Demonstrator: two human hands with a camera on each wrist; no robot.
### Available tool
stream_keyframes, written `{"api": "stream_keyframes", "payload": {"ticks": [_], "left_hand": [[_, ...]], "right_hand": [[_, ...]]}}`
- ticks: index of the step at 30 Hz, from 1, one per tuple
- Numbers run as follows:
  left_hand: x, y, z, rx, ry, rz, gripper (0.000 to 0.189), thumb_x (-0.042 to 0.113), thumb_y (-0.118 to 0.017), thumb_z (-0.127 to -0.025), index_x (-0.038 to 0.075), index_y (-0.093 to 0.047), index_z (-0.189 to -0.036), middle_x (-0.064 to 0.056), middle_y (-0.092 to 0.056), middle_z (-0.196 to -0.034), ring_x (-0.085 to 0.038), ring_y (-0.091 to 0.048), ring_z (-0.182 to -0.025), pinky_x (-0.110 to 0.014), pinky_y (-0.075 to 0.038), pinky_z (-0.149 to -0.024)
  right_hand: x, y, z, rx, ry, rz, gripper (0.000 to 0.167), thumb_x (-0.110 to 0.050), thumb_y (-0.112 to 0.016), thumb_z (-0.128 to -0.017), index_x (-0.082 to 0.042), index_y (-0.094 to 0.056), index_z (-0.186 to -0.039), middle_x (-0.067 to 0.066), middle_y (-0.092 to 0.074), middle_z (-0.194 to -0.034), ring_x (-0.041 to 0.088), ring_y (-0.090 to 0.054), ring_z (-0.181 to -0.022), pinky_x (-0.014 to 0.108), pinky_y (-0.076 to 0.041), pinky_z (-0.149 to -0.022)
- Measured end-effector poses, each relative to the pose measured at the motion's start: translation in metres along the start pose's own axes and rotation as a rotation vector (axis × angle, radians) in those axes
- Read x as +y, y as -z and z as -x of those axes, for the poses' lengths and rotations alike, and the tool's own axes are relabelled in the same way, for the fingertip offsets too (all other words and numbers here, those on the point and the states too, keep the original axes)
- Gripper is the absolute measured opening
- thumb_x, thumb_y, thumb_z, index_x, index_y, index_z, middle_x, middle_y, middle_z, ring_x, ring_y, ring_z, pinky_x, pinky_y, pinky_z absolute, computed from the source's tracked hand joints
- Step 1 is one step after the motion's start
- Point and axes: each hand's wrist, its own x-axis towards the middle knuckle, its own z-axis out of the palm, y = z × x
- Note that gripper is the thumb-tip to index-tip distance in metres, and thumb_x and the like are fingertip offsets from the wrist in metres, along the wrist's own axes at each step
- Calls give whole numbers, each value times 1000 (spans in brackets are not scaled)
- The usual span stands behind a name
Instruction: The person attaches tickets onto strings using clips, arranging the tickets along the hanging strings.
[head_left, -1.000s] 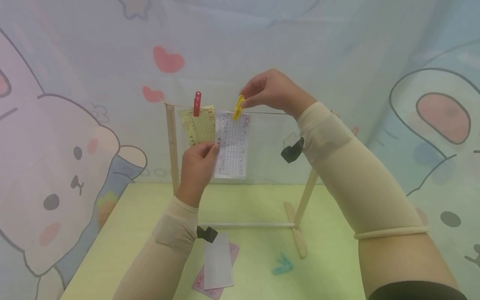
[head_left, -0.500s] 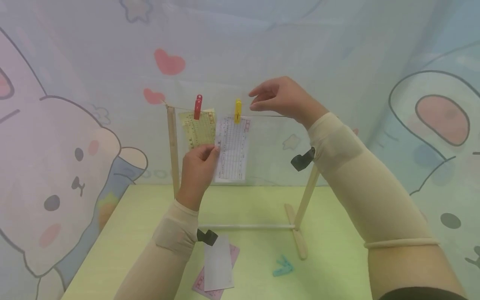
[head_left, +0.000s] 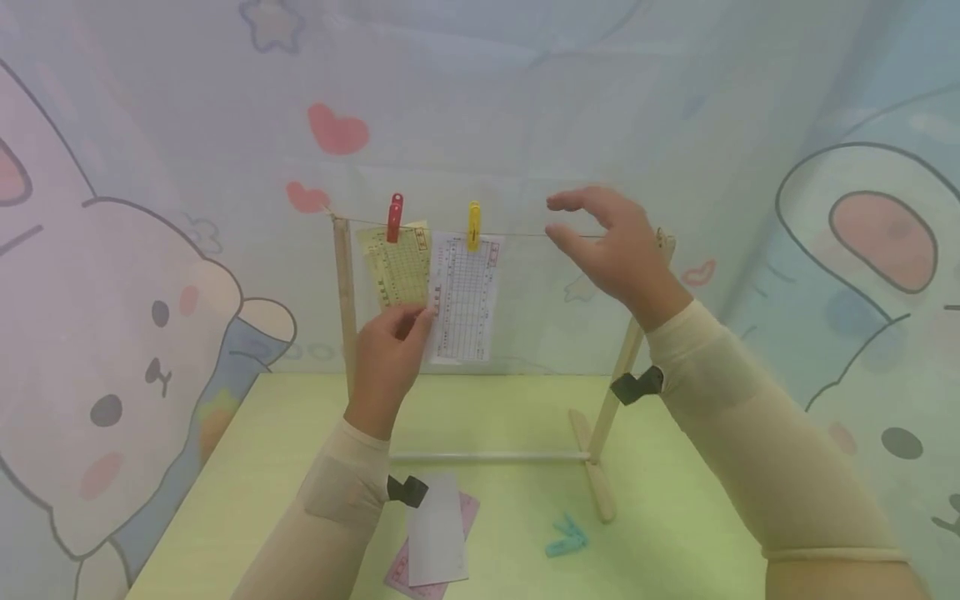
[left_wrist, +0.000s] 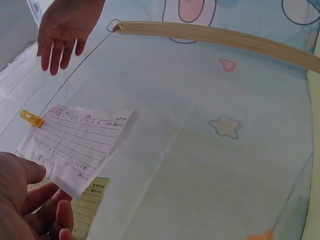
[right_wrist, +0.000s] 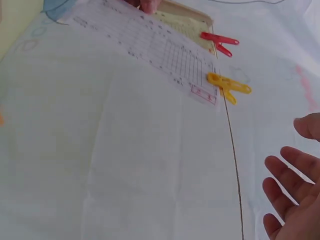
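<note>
A white printed slip hangs from a string under a yellow clothespin. At the slip's left edge, my left hand has its thumb and fingertips lightly pinched. Its thumb overlaps the slip in the left wrist view, with the other fingers curled below. My right hand is held near the string's right end, its thumb and fingers spread and holding nothing. To the left, a yellow printed slip hangs under a red clothespin, its lower part hidden by the white slip and left hand.
The string runs between two wooden posts of a rack with a pale crossbar. On the yellow-green table lie a white slip of paper, a pink slip beneath it, and blue clothespins. A cartoon-printed cloth hangs behind.
My right hand has let go of the yellow clothespin, drawn away right and down, and spread its fingers. The left hand has slid slightly down along the white slip's edge.
</note>
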Motion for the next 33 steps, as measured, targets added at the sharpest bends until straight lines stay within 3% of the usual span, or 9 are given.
{"api": "stream_keyframes", "payload": {"ticks": [4,8,10,13,17,19,23,27,33], "left_hand": [[-15,6,18,48,-15,-75,24,32,-67,-102,12,-75,-113,-3,-75,-103,-19,-67,-84,-36,-54,-73],[-40,7,52,104,10,-158,22,31,-70,-100,13,-76,-111,0,-75,-96,-16,-63,-75,-33,-51,-64],[-58,5,74,109,49,-195,21,29,-72,-98,13,-77,-110,1,-74,-94,-15,-62,-73,-32,-50,-60],[-92,0,109,54,146,-282,25,28,-74,-96,10,-76,-113,-2,-74,-97,-16,-62,-71,-31,-51,-57],[-132,-13,153,-148,303,-440,45,33,-79,-91,3,-70,-122,-15,-72,-104,-26,-66,-80,-41,-57,-65],[-145,-20,169,-240,367,-493,58,38,-82,-86,1,-66,-127,-19,-68,-108,-33,-64,-87,-49,-57,-69],[-160,-33,188,-300,395,-571,78,46,-87,-74,1,-62,-133,-21,-62,-108,-39,-58,-96,-55,-51,-71],[-165,-45,197,-306,312,-647,86,46,-90,-65,3,-62,-135,-18,-60,-106,-36,-55,-93,-52,-48,-69],[-172,-53,202,-316,280,-621,85,34,-95,-66,2,-60,-136,-18,-58,-105,-33,-57,-89,-51,-50,-70]], "right_hand": [[7,-6,49,164,191,-21,29,-10,-73,-92,-1,-73,-120,12,-73,-120,29,-63,-120,41,-43,-108],[27,-25,115,118,206,-16,28,-5,-78,-87,0,-74,-114,11,-75,-114,29,-67,-108,36,-48,-101],[42,-43,152,16,116,-9,27,-7,-80,-86,-3,-75,-112,7,-75,-109,26,-68,-102,35,-53,-93],[68,-78,213,-188,-126,5,26,-14,-82,-88,-8,-75,-112,3,-73,-107,21,-68,-96,38,-57,-85],[98,-122,289,-430,-468,24,28,-26,-80,-91,-11,-73,-114,3,-71,-111,23,-67,-99,46,-58,-86],[110,-139,317,-488,-557,47,33,-32,-80,-91,-10,-72,-115,3,-69,-112,24,-66,-102,47,-57,-88],[124,-160,346,-466,-605,10,47,-38,-83,-87,-4,-71,-118,4,-67,-114,24,-64,-103,48,-56,-91],[127,-170,360,-400,-666,-86,55,-42,-82,-88,-2,-68,-123,0,-63,-111,17,-58,-101,37,-54,-91],[122,-179,367,-329,-716,-40,36,-34,-80,-89,-10,-73,-115,-7,-62,-101,11,-57,-94,35,-53,-88]]}}
